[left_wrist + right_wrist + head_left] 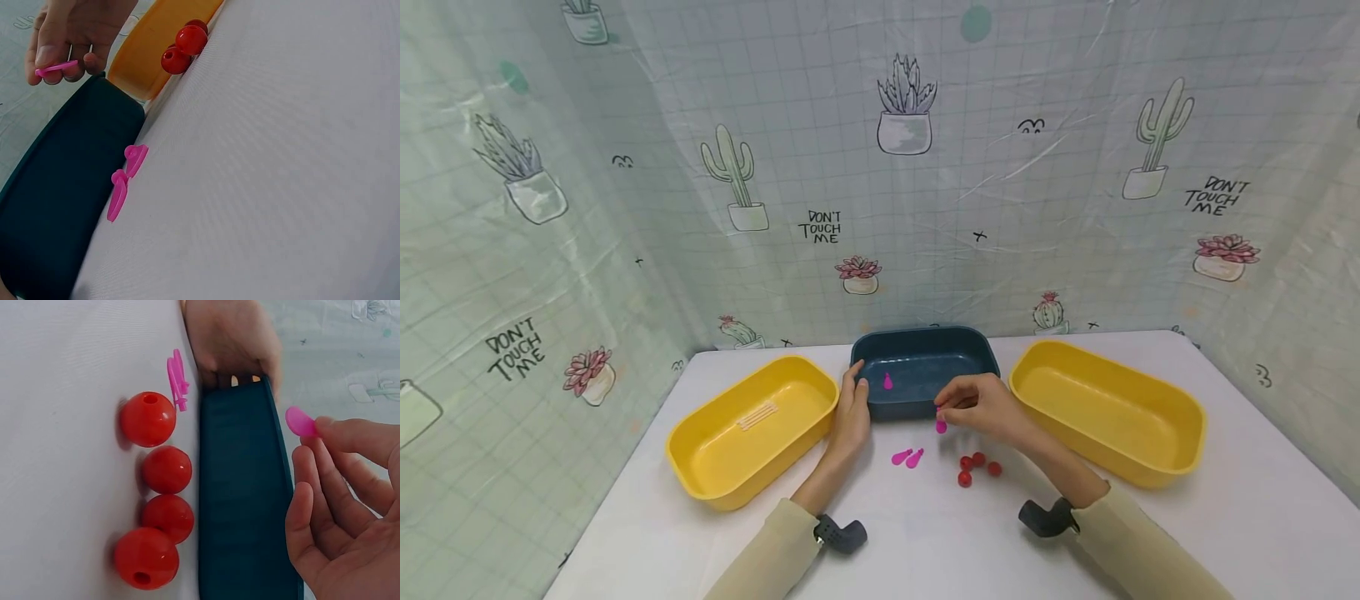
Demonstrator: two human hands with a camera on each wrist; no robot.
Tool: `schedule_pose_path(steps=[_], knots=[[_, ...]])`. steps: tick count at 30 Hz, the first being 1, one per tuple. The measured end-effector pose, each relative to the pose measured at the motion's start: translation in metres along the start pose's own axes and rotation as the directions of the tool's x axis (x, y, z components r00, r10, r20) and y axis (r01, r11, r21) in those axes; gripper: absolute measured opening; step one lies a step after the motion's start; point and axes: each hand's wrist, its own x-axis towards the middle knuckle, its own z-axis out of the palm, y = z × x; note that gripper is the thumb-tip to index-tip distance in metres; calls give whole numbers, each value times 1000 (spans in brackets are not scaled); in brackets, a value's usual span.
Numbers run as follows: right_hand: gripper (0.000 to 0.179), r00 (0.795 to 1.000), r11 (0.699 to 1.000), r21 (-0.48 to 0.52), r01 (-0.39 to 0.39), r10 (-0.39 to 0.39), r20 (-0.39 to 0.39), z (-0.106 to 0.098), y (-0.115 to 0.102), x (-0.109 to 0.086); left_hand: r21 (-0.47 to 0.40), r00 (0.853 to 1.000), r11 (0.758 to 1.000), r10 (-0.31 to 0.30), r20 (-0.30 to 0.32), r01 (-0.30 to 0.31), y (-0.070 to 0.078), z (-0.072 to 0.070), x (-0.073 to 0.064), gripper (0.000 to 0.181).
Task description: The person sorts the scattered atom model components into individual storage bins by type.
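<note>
My right hand [976, 407] pinches a small bright-pink, drop-shaped plastic piece [301, 422] between thumb and fingertips, over the front rim of the dark blue bin [928, 408]. My left hand [852, 412] rests against the bin's left end, its fingers extended along the rim; part of them is hidden in the right wrist view. One pink piece [888, 382] lies inside the bin. Two more pink pieces [119, 195] lie close together on the table in front of it. Several red beads [167, 469] with holes sit to their right, near my right forearm.
A yellow bin [700, 454] on the left holds several thin pale sticks [757, 416]. Another yellow bin [1112, 408] stands to the right. Behind the white table [925, 542] hangs a sheet [805, 100] printed with cacti.
</note>
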Motion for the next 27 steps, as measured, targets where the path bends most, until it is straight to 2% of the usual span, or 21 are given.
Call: schedule_pose_path(steps=[7, 14, 21, 27], knots=[[8, 1000, 1000, -11, 20, -20, -17, 0, -8, 6, -8, 1000, 1000, 6, -4, -6, 0, 0, 0, 49], [6, 996, 996, -24, 82, -83, -31, -3, -18, 13, -23, 1000, 1000, 2, 2, -2, -1, 1, 0, 47], [6, 995, 995, -31, 92, -93, -31, -7, -28, 21, -25, 1000, 1000, 15, 0, -15, 0, 1, 2, 48], [8, 988, 988, -34, 151, -152, -39, -11, -31, 32, -20, 1000, 1000, 9, 1, -9, -2, 0, 0, 47]])
